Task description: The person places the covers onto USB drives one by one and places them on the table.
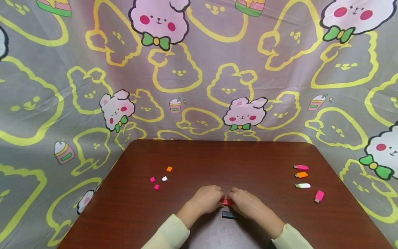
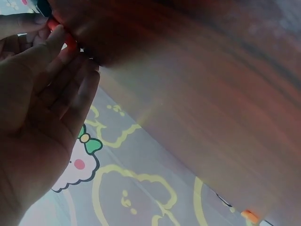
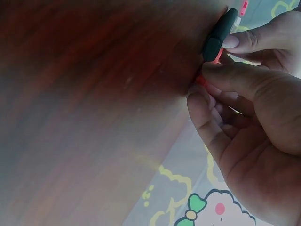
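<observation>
Near the front middle of the table, a red USB flash drive [image 1: 226,202] is held between both hands. My left hand [image 1: 208,200] pinches its left end with thumb and fingers. The other end is gripped between the thumb and fingertips of my right hand [image 1: 245,203]. In the left wrist view the red flash drive [image 2: 70,41] shows between the fingertips; the right wrist view shows only bits of red. Just in front of the hands lies a black USB flash drive [image 1: 228,215], its right end partly hidden by the right hand. Whether the red drive's cap is on is hidden by fingers.
Small caps lie at the left: an orange cap [image 1: 169,169], a white cap [image 1: 164,178] and two pink caps [image 1: 157,187]. Uncapped flash drives lie at the right: pink [image 1: 301,167], orange [image 1: 301,175], white [image 1: 303,185] and another pink drive [image 1: 319,196]. A patterned curtain [image 1: 199,103] hangs behind the table.
</observation>
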The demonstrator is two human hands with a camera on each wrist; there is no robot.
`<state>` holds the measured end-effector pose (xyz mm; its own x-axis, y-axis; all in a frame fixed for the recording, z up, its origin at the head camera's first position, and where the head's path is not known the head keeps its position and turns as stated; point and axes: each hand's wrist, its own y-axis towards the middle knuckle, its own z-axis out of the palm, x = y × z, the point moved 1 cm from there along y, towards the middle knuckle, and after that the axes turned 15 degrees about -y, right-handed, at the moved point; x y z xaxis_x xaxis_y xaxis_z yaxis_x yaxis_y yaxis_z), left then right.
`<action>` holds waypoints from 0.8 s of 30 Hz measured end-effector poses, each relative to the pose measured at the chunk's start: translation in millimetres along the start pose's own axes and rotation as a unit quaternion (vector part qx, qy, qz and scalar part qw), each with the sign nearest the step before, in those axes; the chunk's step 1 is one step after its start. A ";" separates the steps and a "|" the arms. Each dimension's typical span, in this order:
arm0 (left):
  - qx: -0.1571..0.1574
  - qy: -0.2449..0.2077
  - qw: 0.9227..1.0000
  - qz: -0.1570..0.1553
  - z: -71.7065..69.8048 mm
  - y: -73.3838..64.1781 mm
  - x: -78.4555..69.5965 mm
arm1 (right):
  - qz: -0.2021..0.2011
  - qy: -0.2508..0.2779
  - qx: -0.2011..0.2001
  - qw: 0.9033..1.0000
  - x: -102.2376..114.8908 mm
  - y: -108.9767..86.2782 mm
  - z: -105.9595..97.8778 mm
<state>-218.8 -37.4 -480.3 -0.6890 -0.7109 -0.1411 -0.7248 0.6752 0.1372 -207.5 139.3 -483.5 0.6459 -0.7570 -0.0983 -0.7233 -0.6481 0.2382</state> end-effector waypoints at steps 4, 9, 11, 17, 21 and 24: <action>0.002 0.000 1.000 -0.003 -0.3 -1.4 -0.6 | 0.001 -0.005 -0.009 1.000 0.9 -0.7 0.5; -0.001 0.002 1.000 -0.001 3.1 -3.0 1.3 | 0.009 0.003 0.004 1.000 0.4 -2.0 -2.3; 0.004 -0.007 1.000 -0.001 3.3 -4.0 2.8 | 0.013 0.008 0.013 1.000 -1.2 -3.3 -4.6; 0.022 -0.065 0.997 -0.022 -3.8 -10.8 13.7 | 0.022 -0.001 0.017 1.000 -12.6 -10.6 -13.8; 0.013 -0.072 0.996 -0.052 -13.8 -21.6 29.2 | 0.050 -0.005 0.041 0.998 -26.9 -16.9 -21.1; -0.004 -0.069 0.996 -0.061 -21.5 -34.0 43.7 | 0.075 0.005 0.057 0.996 -39.5 -24.7 -25.5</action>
<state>-224.1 -95.7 -470.0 -0.5901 -0.7530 -0.2912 -0.8032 0.5839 0.1179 -208.9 187.4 -460.9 0.5308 -0.8454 -0.0597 -0.8345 -0.5336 0.1373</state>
